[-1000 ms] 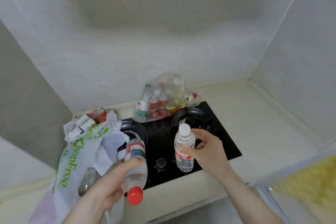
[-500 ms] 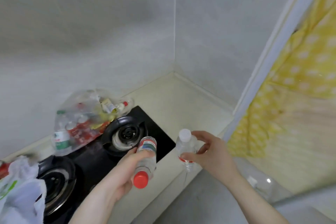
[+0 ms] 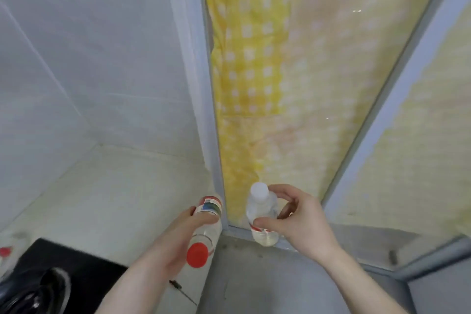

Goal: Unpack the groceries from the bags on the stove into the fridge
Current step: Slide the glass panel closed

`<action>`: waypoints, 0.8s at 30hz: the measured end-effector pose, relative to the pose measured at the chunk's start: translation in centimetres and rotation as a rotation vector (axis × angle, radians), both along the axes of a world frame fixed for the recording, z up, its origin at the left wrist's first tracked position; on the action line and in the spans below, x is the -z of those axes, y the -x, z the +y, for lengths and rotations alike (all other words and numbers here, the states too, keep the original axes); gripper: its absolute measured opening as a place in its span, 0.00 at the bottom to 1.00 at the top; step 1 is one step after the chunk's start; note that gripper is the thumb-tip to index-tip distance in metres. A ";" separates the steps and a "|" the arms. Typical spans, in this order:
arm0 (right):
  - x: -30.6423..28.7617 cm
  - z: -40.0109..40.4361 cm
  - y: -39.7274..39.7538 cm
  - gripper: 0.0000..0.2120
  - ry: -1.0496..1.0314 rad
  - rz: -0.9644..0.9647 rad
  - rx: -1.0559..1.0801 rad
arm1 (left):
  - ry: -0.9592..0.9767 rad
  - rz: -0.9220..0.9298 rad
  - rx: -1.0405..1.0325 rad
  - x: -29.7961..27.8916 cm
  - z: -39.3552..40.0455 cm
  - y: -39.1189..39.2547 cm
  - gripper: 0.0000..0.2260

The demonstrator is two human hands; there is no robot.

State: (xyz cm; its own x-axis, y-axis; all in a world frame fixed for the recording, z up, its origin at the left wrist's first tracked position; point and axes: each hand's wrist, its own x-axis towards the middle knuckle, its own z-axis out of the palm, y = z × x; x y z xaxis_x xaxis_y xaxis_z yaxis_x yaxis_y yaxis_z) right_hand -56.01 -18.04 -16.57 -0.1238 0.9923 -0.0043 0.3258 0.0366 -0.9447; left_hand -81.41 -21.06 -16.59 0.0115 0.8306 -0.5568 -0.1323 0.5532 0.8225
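A person's two bare hands each carry a small clear plastic water bottle, seen from above by a head-worn camera. The left hand (image 3: 175,239) has its fingers curled round a bottle with a red cap (image 3: 206,232), held tilted so the cap points back toward the camera and the labelled base points away. The right hand (image 3: 300,222) pinches a bottle with a white cap (image 3: 261,214) between thumb and curled fingers, keeping it nearly upright. The two bottles are just beside each other, not touching. Both hover past the edge of the pale worktop (image 3: 114,199), in front of a glass door (image 3: 293,84) with a grey frame, behind which hangs a yellow checked curtain (image 3: 249,58). The corner of the black stove (image 3: 63,270) shows at lower left; a little of a bag's contents peeks in at the far left edge. No fridge is in view. The step in hand appears to be carrying both bottles from the stove to the fridge. To do it well, keep each grip firm round the bottle's body, since smooth plastic can slip, and steer the bottles clear of the door frame while turning. One hand will probably have to be freed if the fridge door is closed.
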 end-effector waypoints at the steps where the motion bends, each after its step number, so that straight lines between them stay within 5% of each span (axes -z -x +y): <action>1: -0.2 0.1 -1.3 0.28 -0.002 0.010 0.045 | -0.005 0.008 0.053 -0.2 1.6 -1.2 0.30; 6: -1.7 0.4 -8.9 0.28 -0.016 0.018 0.348 | -0.029 -0.038 0.370 -1.8 10.4 -10.0 0.36; 13: -4.4 0.8 -16.9 0.26 -0.079 -0.015 0.771 | -0.089 -0.095 0.816 -4.4 19.2 -22.7 0.28; 24: -9.9 -4.8 -24.4 0.30 -0.280 -0.009 1.333 | -0.229 -0.184 1.408 -11.1 22.0 -41.7 0.30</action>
